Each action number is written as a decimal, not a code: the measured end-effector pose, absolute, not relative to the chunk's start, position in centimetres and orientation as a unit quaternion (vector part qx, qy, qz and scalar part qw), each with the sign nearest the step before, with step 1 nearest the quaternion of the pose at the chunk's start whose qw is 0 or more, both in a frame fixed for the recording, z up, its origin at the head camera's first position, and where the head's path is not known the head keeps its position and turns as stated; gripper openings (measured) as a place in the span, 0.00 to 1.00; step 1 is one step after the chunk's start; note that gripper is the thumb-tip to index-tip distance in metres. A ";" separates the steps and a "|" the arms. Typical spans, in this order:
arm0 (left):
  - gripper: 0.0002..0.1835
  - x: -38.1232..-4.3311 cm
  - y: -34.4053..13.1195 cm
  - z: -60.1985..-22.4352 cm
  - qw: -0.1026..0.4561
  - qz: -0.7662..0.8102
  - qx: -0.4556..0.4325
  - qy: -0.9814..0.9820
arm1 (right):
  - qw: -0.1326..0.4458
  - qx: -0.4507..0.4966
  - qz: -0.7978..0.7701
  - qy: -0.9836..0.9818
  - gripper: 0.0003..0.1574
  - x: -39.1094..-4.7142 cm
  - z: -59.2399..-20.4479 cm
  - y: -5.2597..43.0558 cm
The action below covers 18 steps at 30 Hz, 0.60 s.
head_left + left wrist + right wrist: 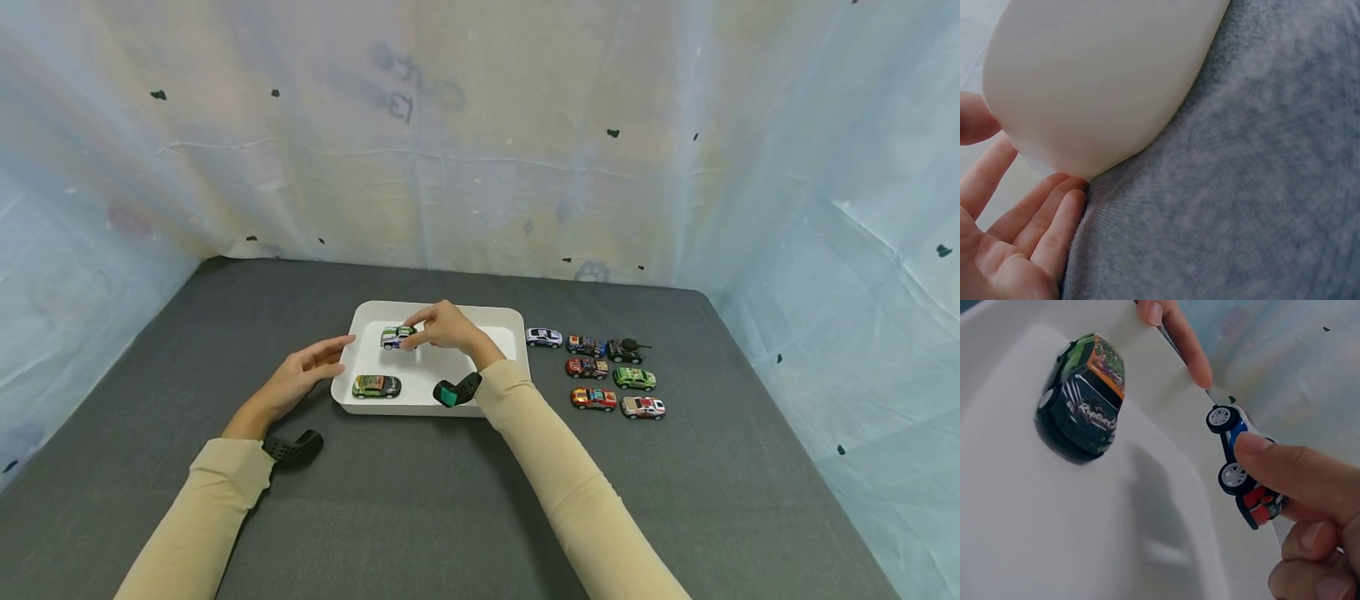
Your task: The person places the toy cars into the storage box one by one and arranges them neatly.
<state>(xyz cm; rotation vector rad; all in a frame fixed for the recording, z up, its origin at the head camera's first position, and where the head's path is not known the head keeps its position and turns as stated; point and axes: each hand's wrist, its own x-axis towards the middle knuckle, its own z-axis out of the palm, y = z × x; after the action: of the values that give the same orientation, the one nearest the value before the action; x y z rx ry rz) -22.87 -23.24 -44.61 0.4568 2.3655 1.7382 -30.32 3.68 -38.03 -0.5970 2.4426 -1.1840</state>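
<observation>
A white tray point(442, 409) lies on the grey cloth. My right hand point(446, 327) pinches a small white, green and blue toy car point(397, 337) between thumb and fingers over the tray's far left part. In the right wrist view, white wheels and a red tail show on that car, with a shadow on the tray below. A green and black toy car point(1085, 400) stands in the near left corner of the tray. My left hand point(303, 373) is at the tray's left side. Its fairly straight fingers point(1054, 231) touch the outer wall and rim.
Right of the tray several toy cars stand in rough rows, among them a white one point(543, 337), a green one point(635, 378) and a red and yellow one point(593, 398). A dark tank-like toy point(627, 351) stands with them. Pale sheeting point(480, 183) hangs around the table.
</observation>
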 end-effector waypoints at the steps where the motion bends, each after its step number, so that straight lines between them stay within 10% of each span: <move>1: 0.31 -22.9 -23.3 -44.6 0.086 0.583 0.154 0.793 | 0.179 -0.208 -0.419 0.866 0.28 -30.3 -38.2 3.4; 18: 0.31 -23.0 -23.3 -44.8 0.087 0.583 0.162 0.791 | 0.201 -0.124 -0.440 0.867 0.26 -30.2 -39.6 0.9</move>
<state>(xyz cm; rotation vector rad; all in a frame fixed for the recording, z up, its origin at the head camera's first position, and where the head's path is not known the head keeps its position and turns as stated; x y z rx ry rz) -22.99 -23.31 -44.77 0.4813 2.3580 1.7377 -30.21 0.88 -39.63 -0.3469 2.4207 -1.2279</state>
